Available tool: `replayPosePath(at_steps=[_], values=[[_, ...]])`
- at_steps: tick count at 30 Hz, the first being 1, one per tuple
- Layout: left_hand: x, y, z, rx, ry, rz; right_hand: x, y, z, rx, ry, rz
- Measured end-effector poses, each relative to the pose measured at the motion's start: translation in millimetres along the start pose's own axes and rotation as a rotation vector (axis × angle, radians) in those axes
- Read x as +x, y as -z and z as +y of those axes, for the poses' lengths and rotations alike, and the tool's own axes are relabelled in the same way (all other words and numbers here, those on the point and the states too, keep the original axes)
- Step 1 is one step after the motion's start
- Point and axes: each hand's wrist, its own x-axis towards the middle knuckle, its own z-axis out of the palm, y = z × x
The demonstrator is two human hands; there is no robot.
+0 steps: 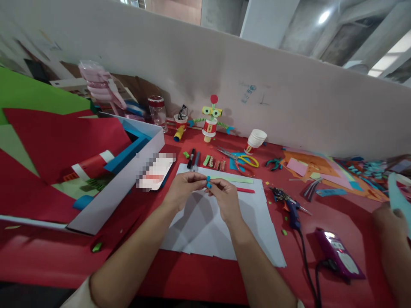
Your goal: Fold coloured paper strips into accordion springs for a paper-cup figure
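My left hand [186, 188] and my right hand [225, 197] meet over a white sheet [205, 237]. Pinched between the fingertips of both is a small blue paper piece [208, 179], its exact shape partly covered by the fingers. Just beyond the hands lie a light green paper strip [245, 180] and a red paper strip [246, 190]. Several folded paper springs [211, 161] rest past the sheet's far edge, beside some pens [191, 158]. A paper-cup figure [209, 127] with spring arms and blue hands stands at the back.
Scissors with yellow handles [248, 161] lie beyond the sheet. To the right are a glue gun [293, 211] with a cable and a purple device [338, 252]. A white box [118, 184] of coloured paper stands left. Another person's hand [390, 222] holds light blue paper at far right.
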Motion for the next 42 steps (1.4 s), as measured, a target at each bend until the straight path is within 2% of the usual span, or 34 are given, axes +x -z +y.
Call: replayPosePath(at_steps=[4,8,11,17,21,26,30,33,37,42], values=[[0.7,-2.1,0.0,0.021,-0.031,0.039,0.1,1.9,0.9,-0.098,0.044,-0.014],[1.1,-3.5,-2.6,-0.001,-0.075,0.085,-2.0,1.1,-1.2,-0.091,0.071,-0.052],[-1.0,-6.0,-4.6,-0.036,-0.102,0.103,-3.2,-0.5,-2.0,-0.046,0.065,-0.063],[-5.7,-12.1,-7.5,-0.149,-0.085,0.081,-2.1,-2.5,-1.1,0.167,-0.045,0.012],[-6.5,-10.5,-2.7,-0.132,-0.018,-0.013,0.1,1.7,-2.9,0.051,-0.005,0.009],[-4.3,-4.7,4.7,0.018,-0.002,-0.083,3.8,9.8,-7.9,-0.161,0.072,-0.091],[-1.2,-3.4,4.4,-0.069,0.05,-0.036,11.2,9.1,-13.5,-0.093,-0.023,-0.125],[-0.2,-3.1,3.9,-0.056,0.06,0.002,17.3,7.8,-17.6,-0.108,-0.107,-0.147],[-2.3,-3.0,2.8,0.004,0.1,-0.034,17.5,13.2,-17.7,-0.169,-0.136,-0.197],[-4.9,-6.9,-1.6,0.028,0.08,-0.029,11.5,19.1,-9.0,-0.149,-0.128,-0.083]])
